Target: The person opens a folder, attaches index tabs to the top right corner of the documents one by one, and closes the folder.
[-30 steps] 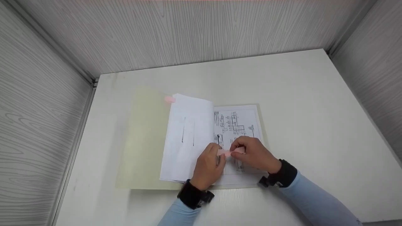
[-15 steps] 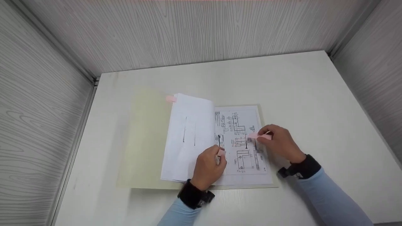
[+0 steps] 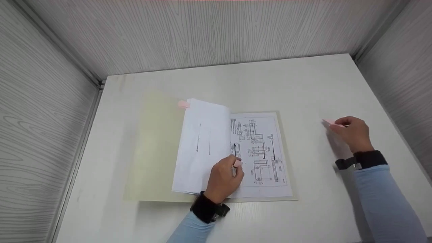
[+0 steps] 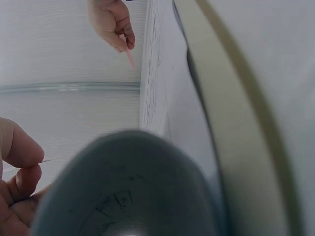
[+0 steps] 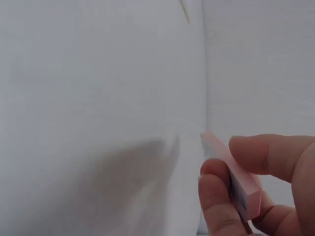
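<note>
In the head view my left hand (image 3: 223, 177) pinches a single pink sticky note (image 3: 237, 163) over the inner part of an open folder. The left wrist view shows this note edge-on between thumb and finger. Off to the right, above the bare table, my right hand (image 3: 354, 132) grips a thin pad of pink sticky notes (image 5: 236, 172) between thumb and fingers. The folder has a pale yellow cover (image 3: 155, 152), a turned white page (image 3: 202, 141) at left and a page of technical drawings (image 3: 261, 172) at right. A pink tab (image 3: 184, 104) sticks out from the turned page's upper left edge.
The folder lies on a white table (image 3: 314, 87). Grey wood-grain panels (image 3: 216, 33) rise behind the table and along both sides. Black wrist straps with small cameras sit on both wrists.
My right hand has pulled away from the left and moved right with the sticky note pad, off the folder. The left hand stays in place, with the single sticky note now separate from the pad.
</note>
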{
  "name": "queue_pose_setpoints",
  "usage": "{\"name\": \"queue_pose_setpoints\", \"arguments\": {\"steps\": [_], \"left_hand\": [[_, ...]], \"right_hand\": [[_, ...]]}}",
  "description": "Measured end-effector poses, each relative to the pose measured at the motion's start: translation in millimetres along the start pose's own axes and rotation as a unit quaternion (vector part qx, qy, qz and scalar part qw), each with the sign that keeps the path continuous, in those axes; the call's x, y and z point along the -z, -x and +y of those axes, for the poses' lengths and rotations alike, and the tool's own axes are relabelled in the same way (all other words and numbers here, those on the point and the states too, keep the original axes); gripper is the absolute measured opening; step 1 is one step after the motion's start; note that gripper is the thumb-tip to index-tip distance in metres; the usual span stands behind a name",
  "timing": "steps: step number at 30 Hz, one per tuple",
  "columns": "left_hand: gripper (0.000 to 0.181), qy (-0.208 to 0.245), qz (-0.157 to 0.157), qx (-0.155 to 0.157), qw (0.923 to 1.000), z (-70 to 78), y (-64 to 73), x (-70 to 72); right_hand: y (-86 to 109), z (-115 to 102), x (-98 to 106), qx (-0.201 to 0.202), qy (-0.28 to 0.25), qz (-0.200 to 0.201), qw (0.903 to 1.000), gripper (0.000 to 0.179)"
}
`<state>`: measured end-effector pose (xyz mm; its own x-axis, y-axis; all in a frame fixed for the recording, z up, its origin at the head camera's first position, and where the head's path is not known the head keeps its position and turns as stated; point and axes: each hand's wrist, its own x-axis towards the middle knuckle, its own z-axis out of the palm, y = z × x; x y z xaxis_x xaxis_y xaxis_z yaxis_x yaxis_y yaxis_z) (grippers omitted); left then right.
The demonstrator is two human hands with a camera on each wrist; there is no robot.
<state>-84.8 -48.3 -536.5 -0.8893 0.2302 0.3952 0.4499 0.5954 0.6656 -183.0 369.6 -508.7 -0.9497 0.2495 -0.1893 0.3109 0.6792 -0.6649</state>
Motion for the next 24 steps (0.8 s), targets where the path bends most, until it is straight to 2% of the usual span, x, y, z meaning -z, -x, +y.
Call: {"name": "queue_pose_setpoints", "arguments": {"steps": [5, 11, 13, 19, 24], "left_hand": [[0.005, -0.002, 0.0, 0.001, 1.0, 0.1, -0.9, 1.3], [0.005, 0.001, -0.01, 0.016, 0.9998, 1.2, -0.8, 1.7], [0.005, 0.003, -0.013, 0.019, 0.9997, 1.4, -0.8, 1.4], [0.005, 0.006, -0.011, 0.013, 0.9998, 1.1, -0.6, 0.5], [0.006, 0.004, -0.005, 0.006, 1.0, 0.0, -0.1, -0.3]], "right_hand": [[-14.4, 15, 15, -0.036, 0.046, 0.03, 0.9978, 0.068], [-23.6, 33, 28, -0.039, 0.107, 0.046, 0.9924, 0.042], [-24.5, 39, 31, -0.037, 0.119, 0.04, 0.9914, 0.04], [-25.9, 48, 33, -0.031, 0.12, 0.02, 0.9921, 0.042], [-25.6, 46, 32, -0.036, 0.108, 0.014, 0.9934, 0.045]]}}
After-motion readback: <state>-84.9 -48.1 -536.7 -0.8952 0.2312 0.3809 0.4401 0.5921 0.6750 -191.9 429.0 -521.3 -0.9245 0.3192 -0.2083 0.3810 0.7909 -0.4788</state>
